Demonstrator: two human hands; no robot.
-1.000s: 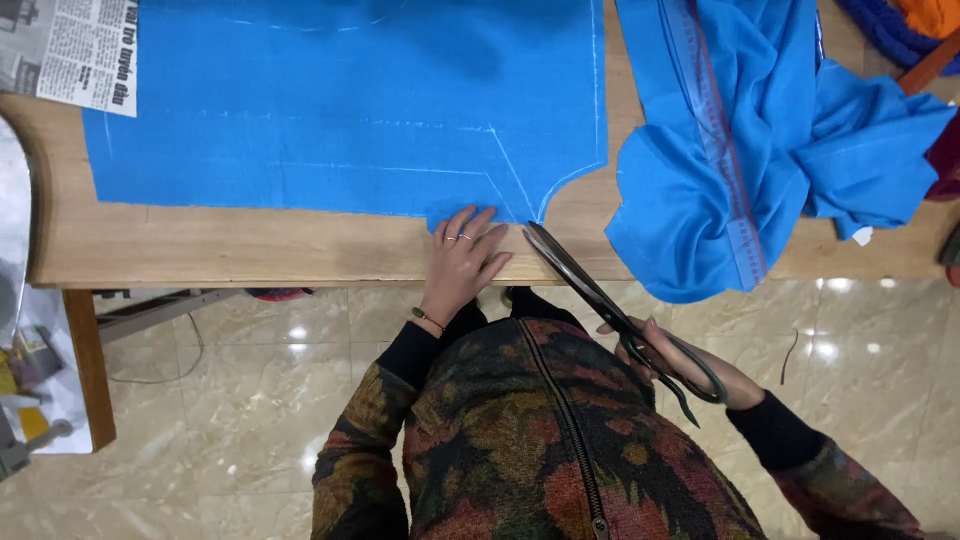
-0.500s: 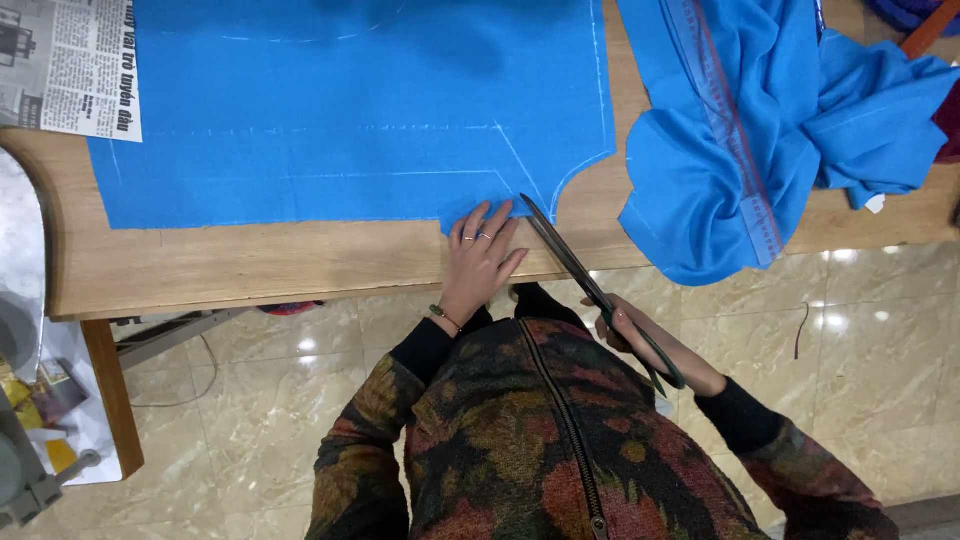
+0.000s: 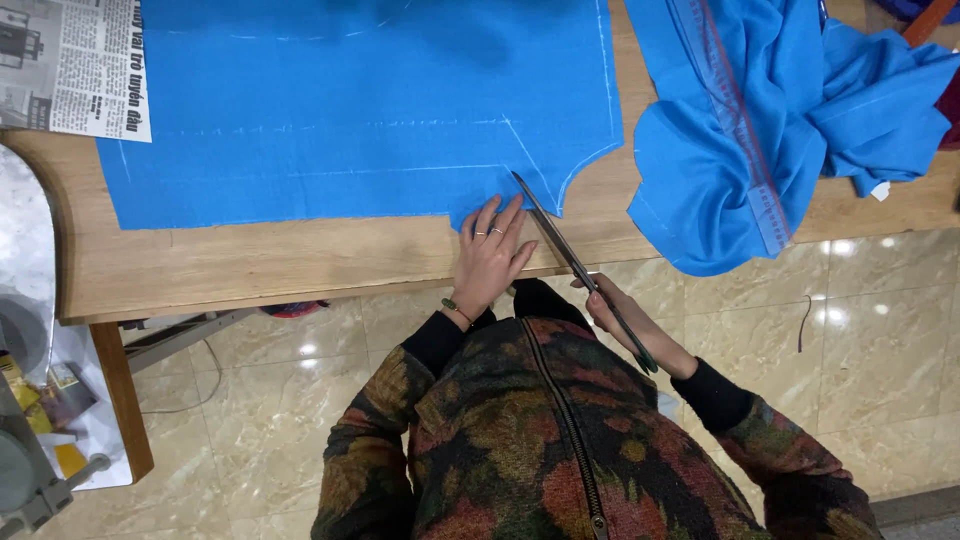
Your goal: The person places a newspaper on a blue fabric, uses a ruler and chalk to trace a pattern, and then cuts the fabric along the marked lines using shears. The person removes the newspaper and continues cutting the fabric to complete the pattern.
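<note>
A flat blue cloth (image 3: 350, 120) with white chalk lines lies spread on the wooden table (image 3: 300, 265). My left hand (image 3: 490, 255) rests flat on the cloth's near edge, fingers apart, rings on two fingers. My right hand (image 3: 625, 320) grips the handles of long dark scissors (image 3: 570, 255), whose tips reach the cloth's lower edge just right of my left hand, at a chalk line. The blades look nearly closed.
A bunched heap of blue fabric (image 3: 770, 120) hangs over the table's right edge. A newspaper sheet (image 3: 70, 65) lies at the top left corner. A stand with small items (image 3: 40, 420) sits on the marble floor at left.
The view shifted so the table sits lower and farther right in frame. The scissors moved forward and their tips now reach the cloth edge; my left hand slid onto the cloth.
</note>
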